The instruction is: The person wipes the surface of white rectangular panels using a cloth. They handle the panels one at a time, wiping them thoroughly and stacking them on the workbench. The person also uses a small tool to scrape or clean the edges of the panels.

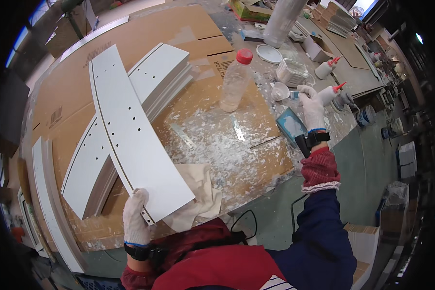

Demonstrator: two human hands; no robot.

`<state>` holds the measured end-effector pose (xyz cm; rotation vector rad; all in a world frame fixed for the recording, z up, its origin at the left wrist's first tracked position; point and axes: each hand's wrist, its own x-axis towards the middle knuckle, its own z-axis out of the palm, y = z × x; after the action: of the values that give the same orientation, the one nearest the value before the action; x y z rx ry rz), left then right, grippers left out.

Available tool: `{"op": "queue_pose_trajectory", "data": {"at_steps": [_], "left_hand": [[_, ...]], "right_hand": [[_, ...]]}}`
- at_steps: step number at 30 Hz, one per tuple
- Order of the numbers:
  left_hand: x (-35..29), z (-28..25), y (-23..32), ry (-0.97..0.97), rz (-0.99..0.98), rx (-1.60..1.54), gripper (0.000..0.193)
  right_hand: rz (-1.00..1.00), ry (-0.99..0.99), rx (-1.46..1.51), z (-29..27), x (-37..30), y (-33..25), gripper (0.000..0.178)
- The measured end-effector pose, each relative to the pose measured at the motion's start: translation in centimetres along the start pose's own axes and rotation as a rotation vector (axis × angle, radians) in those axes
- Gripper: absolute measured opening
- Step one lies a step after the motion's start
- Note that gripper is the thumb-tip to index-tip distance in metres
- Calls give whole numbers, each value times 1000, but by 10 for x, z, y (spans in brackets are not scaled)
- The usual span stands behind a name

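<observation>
Nearest the camera, the gloved left hand (pixel 136 217) grips the near end of a curved white panel (pixel 130 130), which lies across a stack of similar panels (pixel 164 72) on the cardboard-covered bench (pixel 188 29). Meanwhile the right hand (pixel 311 106) reaches out and closes its fingers on a small glue bottle (pixel 329 93). It looks like the gluing step; bringing the bottle back means steering past the red-capped plastic bottle (pixel 236 82) and the rag (pixel 198 193).

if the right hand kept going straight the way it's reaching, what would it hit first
Probably the small white cup just beyond the right hand, which points up and left across the bench; depth is unclear, so the glue bottle beside it could come first.
</observation>
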<state>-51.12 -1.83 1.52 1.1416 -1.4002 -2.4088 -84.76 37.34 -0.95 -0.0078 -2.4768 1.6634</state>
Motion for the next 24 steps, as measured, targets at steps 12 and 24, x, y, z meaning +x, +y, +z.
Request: {"op": "queue_pose_trajectory", "data": {"at_steps": [12, 24], "left_hand": [[15, -12, -15, 101, 36, -8, 25], [14, -17, -19, 132, 42, 62, 29]], "right_hand": [[-315, -220, -889, 41, 52, 9, 43], [-222, -172, -860, 38, 63, 10, 30]]}}
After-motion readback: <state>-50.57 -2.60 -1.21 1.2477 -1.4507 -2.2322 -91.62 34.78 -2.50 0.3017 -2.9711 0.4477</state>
